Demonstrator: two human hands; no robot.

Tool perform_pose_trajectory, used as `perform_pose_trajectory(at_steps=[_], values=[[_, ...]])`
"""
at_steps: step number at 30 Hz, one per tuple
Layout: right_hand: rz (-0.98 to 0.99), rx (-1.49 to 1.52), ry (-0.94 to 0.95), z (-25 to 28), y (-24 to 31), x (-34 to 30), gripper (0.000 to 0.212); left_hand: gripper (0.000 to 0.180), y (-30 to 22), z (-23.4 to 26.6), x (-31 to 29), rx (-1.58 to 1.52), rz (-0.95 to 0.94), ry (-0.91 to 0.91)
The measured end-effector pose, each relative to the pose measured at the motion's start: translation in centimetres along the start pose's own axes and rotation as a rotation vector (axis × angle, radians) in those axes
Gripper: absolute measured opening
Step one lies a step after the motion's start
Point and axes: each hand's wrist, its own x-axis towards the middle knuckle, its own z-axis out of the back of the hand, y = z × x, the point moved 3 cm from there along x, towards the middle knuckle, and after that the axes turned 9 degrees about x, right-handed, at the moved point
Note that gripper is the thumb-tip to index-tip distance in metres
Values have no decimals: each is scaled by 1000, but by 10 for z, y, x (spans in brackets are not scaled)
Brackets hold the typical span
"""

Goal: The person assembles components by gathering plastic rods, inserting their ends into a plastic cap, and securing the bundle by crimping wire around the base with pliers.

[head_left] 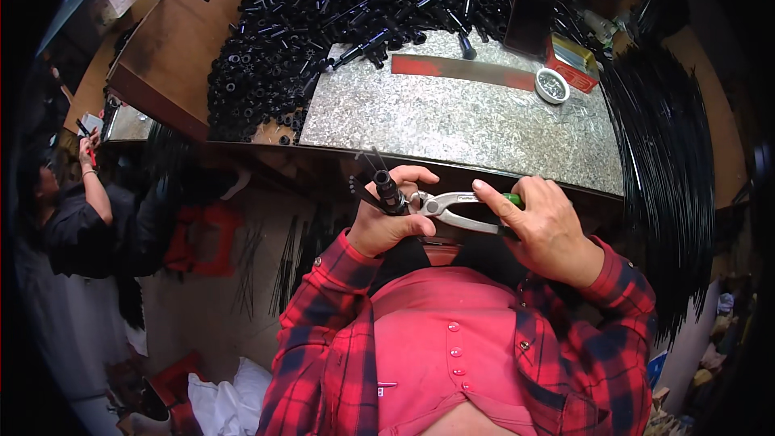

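Observation:
In front of my body, my left hand is closed around a black tubular part with a ringed, hollow end pointing up. Several thin black rods stick out beside it from the same hand. My right hand grips the handles of a pair of metal pincers; a bit of green grip shows by the fingers. The pincers' jaws meet the side of the black part near my left thumb. Whether they bite on a small piece there is hidden. The handles are spread partly apart.
Beyond my hands, a speckled board bears a flat metal strip, a small white dish, a red-yellow box and a dark phone. Black tubular parts heap behind. Long black rods hang right. Another person works left.

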Motion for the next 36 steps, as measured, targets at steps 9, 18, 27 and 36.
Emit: perform_pose_trajectory(at_steps=[9,18,27,36], values=[[22,-164,124,14,10,-10,56,34,1,-2,-2,250,-24,4],[-14,-115,169,9,8,-13,59,25,-3,-3,1,434,64,105],[-346,90,66,-5,-82,-22,68,95,-30,57,9,-193,-317,-204],[-65,433,7,-42,-19,-16,45,86,-78,92,2,-125,-417,-483]])
